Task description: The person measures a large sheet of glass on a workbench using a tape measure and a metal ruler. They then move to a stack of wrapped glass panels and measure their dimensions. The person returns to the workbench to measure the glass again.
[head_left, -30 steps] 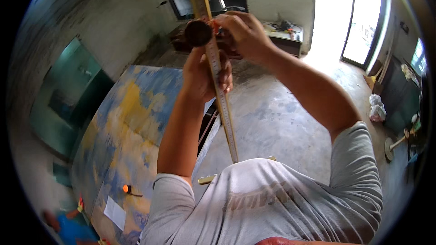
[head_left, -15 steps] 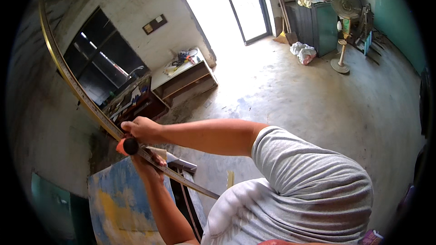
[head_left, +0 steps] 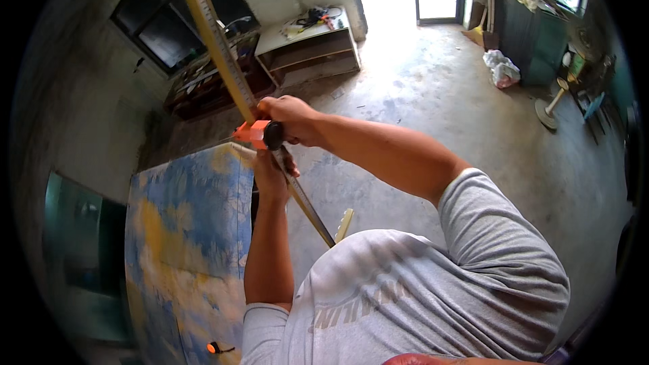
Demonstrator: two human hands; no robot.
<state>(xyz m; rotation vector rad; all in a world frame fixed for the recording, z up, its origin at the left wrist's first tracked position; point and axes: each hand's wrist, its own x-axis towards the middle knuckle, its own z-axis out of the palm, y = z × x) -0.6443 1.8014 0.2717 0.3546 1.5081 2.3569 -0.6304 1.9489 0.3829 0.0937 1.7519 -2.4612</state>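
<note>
Both my hands are on a long, slim graduated metal rail (head_left: 220, 47), gold along one side, slanting from the upper left down toward my shirt. An orange block (head_left: 255, 134) with a round black knob (head_left: 273, 135) sits on the rail. My right hand (head_left: 294, 119) is closed round the rail just beyond the block. Below the block, my left hand (head_left: 272, 170) grips the rail, its fingertips showing on the far side. Some fingers of both hands are hidden behind the block and rail.
A board with blue and yellow patches (head_left: 186, 223) lies at left, an orange and black tape measure (head_left: 213, 348) on it. A white cabinet (head_left: 304, 37) with tools stands ahead. At right are a white bag (head_left: 501, 69) and a fan base (head_left: 545, 115).
My hands and the rail have moved right and up in the picture, and the rail stands steeper. The view has turned, bringing the tape measure and more of the board into sight.
</note>
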